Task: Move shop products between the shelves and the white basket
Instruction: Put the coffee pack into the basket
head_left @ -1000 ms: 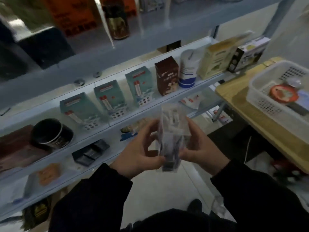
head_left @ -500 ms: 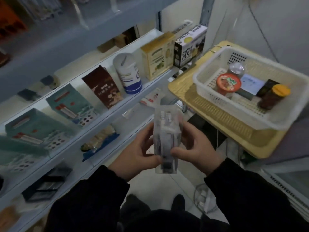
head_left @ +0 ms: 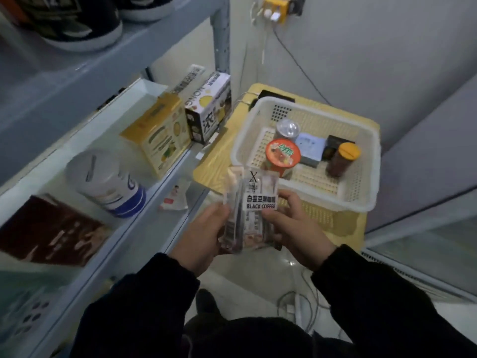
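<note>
While the clear coffee pack (head_left: 254,213) was held up in the air, the fingers (head_left: 219,212) of the left hand (head_left: 204,236) were curled round its left edge, and the right hand (head_left: 296,228) was pinched on its right edge. The pack's long side was stood up, from 6 to 12 o'clock, with the label turned to the camera. The white basket (head_left: 335,201) was seen at 1 o'clock from the pack, just past its top, with a red-lidded cup (head_left: 283,154) in its near corner. The right hand was the nearer one to the basket. Half a second before, the basket had been seen well apart at 2 o'clock and the label could not be read; since then the pack had been brought close to the near rim.
</note>
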